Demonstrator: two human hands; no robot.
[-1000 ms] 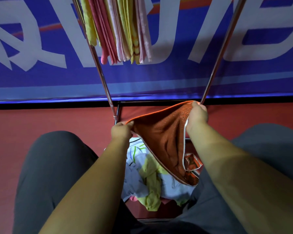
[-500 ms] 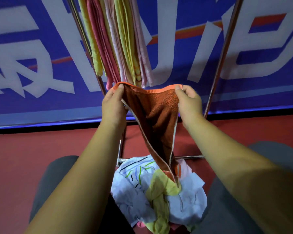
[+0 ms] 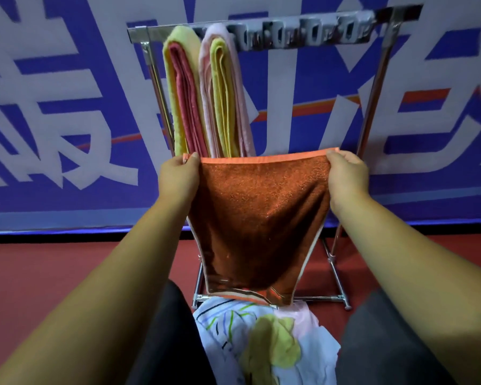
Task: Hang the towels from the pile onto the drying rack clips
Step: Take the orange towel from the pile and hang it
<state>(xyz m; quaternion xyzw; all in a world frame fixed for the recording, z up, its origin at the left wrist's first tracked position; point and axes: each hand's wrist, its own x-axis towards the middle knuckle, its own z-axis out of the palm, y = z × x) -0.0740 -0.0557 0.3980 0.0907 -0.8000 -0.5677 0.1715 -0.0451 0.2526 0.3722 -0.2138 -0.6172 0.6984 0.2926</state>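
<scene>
An orange-brown terry towel [image 3: 261, 218] is held spread in front of the drying rack [image 3: 372, 112], below its top bar. The left hand [image 3: 179, 180] is pinched closed on the towel's upper left corner, and the right hand [image 3: 345, 176] is pinched closed on the upper right corner; the hem between them is taut and nearly level. The cloth sags freely in the middle and narrows toward its lower edge, which hangs just above the pile of towels [image 3: 264, 337] on the floor at the rack's base. The towel appears light, soft and limp, with no stiffness of its own, so it is best gripped along the bound top hem, near the corners. A row of clips [image 3: 311, 34] along the top bar looks unoccupied toward the right end; four folded towels [image 3: 206, 90] hang at the left end. The looped pile should resist slipping in a clip.
</scene>
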